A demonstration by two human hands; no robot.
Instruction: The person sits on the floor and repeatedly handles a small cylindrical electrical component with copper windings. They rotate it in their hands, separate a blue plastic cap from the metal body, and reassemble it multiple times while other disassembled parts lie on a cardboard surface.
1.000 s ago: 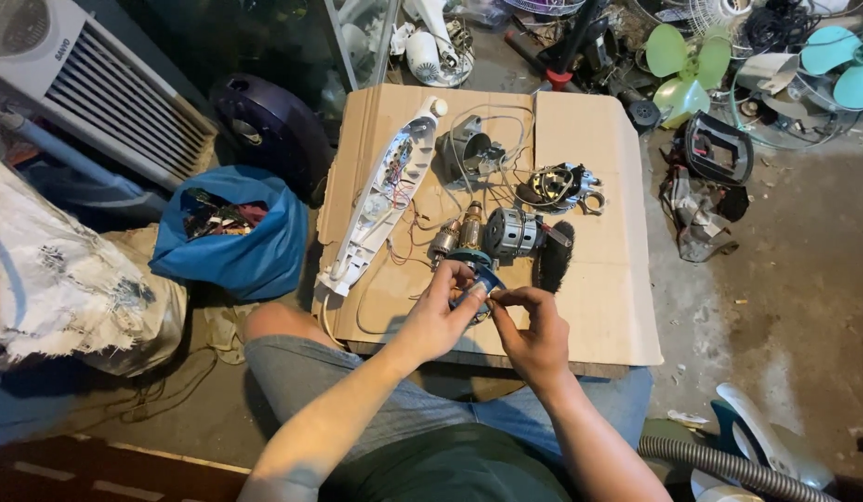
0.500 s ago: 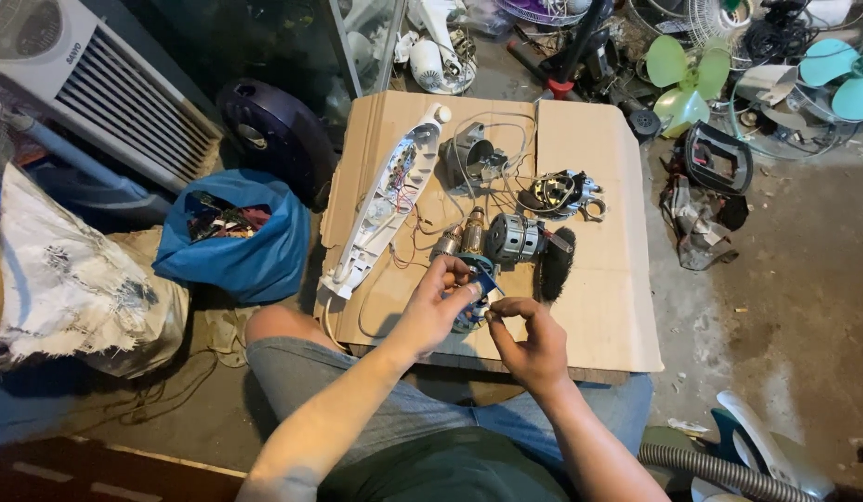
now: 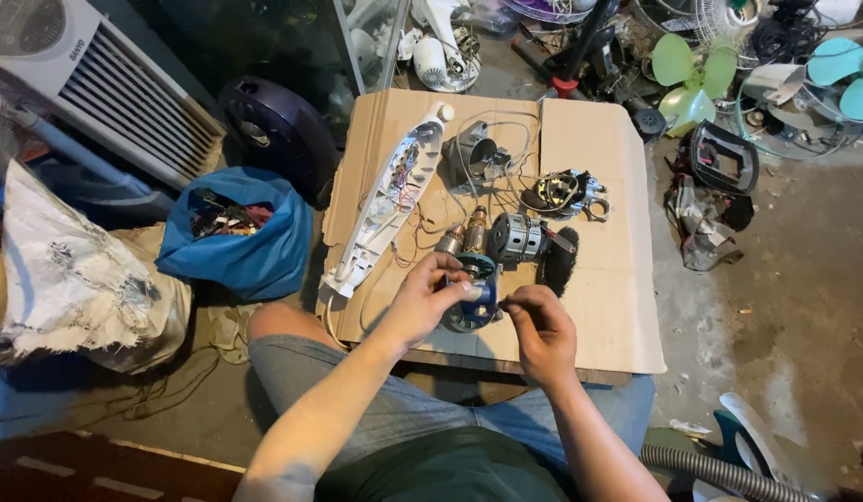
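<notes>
Overhead view of a seated person at a low surface (image 3: pixel 626 325) covered with flattened brown cardboard. The left hand (image 3: pixel 429 296) grasps a small blue round motor housing (image 3: pixel 475 302), its fingers (image 3: pixel 461 291) curled over the upper edge of the part, which sits at the near edge of the cardboard, directly in front of the person's knees. The right hand (image 3: pixel 541 327) lies just to the right of the housing, its fingers drawn together in a pinch beside the part; whether they grip something small cannot be told. Just beyond the hands lie a copper-wound armature (image 3: pixel 465 232), a grey cylindrical motor body (image 3: pixel 518 239) and a black brush head (image 3: pixel 559 263), close together. Farther back lie a grey funnel-shaped casing (image 3: pixel 475 158) trailing thin wires, and a dark ring-shaped assembly (image 3: pixel 561 191) to its right. A long white appliance shell (image 3: pixel 387 200), opened to show its wiring, runs diagonally along the left side of the cardboard. On the floor to the left are a blue bag (image 3: pixel 241 242) holding dark items, a dark round appliance base (image 3: pixel 273 125), a white louvred cooling unit (image 3: pixel 87 70) and a crumpled white sheet (image 3: pixel 64 279). To the right are green fan blades (image 3: pixel 687 79) and a ribbed grey hose (image 3: pixel 719 469) at the lower corner.
</notes>
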